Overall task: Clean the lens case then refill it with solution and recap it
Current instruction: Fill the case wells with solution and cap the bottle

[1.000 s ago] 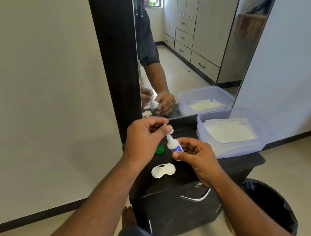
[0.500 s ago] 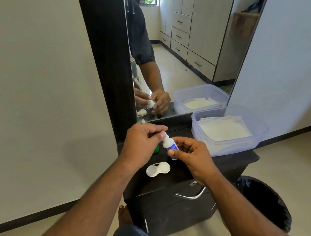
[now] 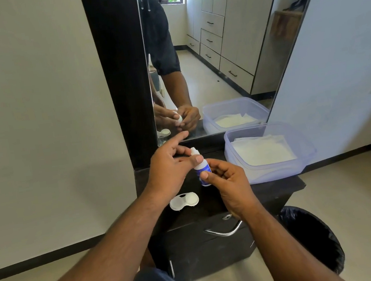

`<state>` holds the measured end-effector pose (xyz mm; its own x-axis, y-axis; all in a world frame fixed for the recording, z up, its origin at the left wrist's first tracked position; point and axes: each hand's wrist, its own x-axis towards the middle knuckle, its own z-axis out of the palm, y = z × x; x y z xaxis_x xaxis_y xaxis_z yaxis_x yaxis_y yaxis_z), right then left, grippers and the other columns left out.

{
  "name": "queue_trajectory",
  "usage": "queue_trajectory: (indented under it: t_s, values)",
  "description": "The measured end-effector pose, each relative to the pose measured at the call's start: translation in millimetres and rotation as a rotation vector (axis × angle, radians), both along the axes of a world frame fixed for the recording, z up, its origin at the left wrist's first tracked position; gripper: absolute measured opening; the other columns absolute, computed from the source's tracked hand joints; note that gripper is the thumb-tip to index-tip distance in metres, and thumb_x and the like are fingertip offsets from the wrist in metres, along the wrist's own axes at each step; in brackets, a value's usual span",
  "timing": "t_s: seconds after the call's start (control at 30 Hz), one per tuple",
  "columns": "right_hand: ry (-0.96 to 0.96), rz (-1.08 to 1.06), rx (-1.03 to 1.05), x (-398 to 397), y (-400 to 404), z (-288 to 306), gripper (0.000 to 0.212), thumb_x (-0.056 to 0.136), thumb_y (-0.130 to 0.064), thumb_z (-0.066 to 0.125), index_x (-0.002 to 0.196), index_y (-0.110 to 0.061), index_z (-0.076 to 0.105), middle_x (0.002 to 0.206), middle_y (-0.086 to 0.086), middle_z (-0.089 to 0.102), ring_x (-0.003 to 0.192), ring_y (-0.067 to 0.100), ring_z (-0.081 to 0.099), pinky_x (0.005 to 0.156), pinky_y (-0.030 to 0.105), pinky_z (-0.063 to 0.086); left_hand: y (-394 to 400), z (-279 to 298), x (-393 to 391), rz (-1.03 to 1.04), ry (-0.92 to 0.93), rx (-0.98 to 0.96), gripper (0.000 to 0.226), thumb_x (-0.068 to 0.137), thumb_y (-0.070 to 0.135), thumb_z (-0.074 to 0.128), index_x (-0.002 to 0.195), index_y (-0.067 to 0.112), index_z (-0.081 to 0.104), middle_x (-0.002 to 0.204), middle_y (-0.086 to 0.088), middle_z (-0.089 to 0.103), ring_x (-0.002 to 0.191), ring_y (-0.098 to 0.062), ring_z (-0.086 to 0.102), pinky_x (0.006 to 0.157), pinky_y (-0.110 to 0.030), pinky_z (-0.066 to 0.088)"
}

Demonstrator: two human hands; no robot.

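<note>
A small white bottle [image 3: 201,168] with a blue label was held near the centre of the frame, above the dark worktop [image 3: 276,187]. The grip of the right hand [image 3: 228,181] was closed round the lower body of the bottle, with thumb and fingers curled on the label. The bottle was tilted slightly, its tip toward the upper left. The left hand [image 3: 171,167] was placed at the top of the bottle: thumb and one finger were pinched on the white cap [image 3: 194,151], while the index finger was extended toward the upper right. Whether the cap was seated or loose could not be told.

The lens case [image 3: 184,201] lay on the worktop just below the two hands and apart from them. It was white, and both wells were seen uncovered; any liquid inside could not be made out.

At the right of the frame, a clear plastic tub [image 3: 308,155] stood on the worktop, with white tissues [image 3: 263,151] laid inside it. A mirror [image 3: 227,53] in a dark frame rose behind the worktop, and both hands, the bottle and the tub were reflected in it. A metal handle [image 3: 225,231] was fitted to the drawer front below the worktop. A bin [image 3: 315,238] lined with a black bag stood on the floor at the lower right.
</note>
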<state>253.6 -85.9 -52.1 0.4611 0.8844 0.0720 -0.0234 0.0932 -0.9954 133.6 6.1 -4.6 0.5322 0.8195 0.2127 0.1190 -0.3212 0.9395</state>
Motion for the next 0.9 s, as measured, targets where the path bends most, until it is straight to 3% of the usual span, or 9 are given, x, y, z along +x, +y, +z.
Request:
queue_trajectory:
  t_s: [0.13,0.23,0.37,0.53,0.73,0.9]
  values:
    - [0.002,-0.015,0.002,1,0,0,0.032,0.083,-0.014,0.067,0.114,-0.020,0.064,0.108,-0.002,0.071,0.099,0.010,0.066,0.076,0.018,0.053,0,-2,-2,-0.016,-0.061,-0.053,0.055,0.088,-0.002,0.060,0.134,0.026,0.050,0.096,0.012,0.068,0.091,0.000,0.066,0.077,-0.017,0.054]
    - [0.001,-0.012,0.000,1,-1,-1,0.031,0.083,-0.015,0.068,0.112,-0.023,0.064,0.108,-0.004,0.071,0.100,0.009,0.066,0.076,0.016,0.052,-4,-2,0,0.032,-0.140,-0.134,0.041,0.094,0.002,0.052,0.129,0.022,0.054,0.097,0.009,0.068,0.092,-0.004,0.067,0.074,-0.018,0.056]
    - [-0.004,0.009,0.011,0,-2,1,0.031,0.084,-0.012,0.066,0.114,-0.019,0.064,0.107,-0.003,0.071,0.099,0.010,0.066,0.075,0.016,0.052,-5,-3,3,0.053,-0.125,-0.125,0.041,0.082,0.024,0.071,0.121,0.020,0.058,0.095,0.001,0.070,0.091,-0.011,0.068,0.076,-0.026,0.056]
    - [-0.012,-0.033,-0.001,0,-1,-1,0.028,0.083,-0.015,0.067,0.109,-0.026,0.065,0.105,-0.004,0.071,0.099,0.011,0.066,0.075,0.018,0.053,-3,-4,4,0.060,-0.088,-0.077,0.019,0.080,0.011,0.073,0.096,0.018,0.065,0.092,0.002,0.068,0.088,-0.011,0.066,0.076,-0.029,0.058]
    - [-0.026,-0.022,0.017,1,0,-1,0.029,0.082,-0.018,0.066,0.109,-0.027,0.064,0.106,-0.004,0.071,0.100,0.011,0.066,0.083,0.022,0.054,-8,-8,6,0.082,-0.059,-0.058,0.021,0.078,0.028,0.075,0.096,0.019,0.070,0.089,0.007,0.069,0.082,-0.006,0.066,0.066,-0.015,0.052]
    - [0.072,0.045,0.044,2,-1,0,0.036,0.081,-0.025,0.060,0.116,-0.021,0.062,0.114,0.001,0.069,0.109,0.017,0.063,0.092,0.029,0.052,-3,0,12,-0.084,-0.010,-0.095,0.020,0.084,0.014,0.069,0.103,0.018,0.071,0.096,0.007,0.070,0.091,-0.007,0.067,0.070,-0.014,0.054]
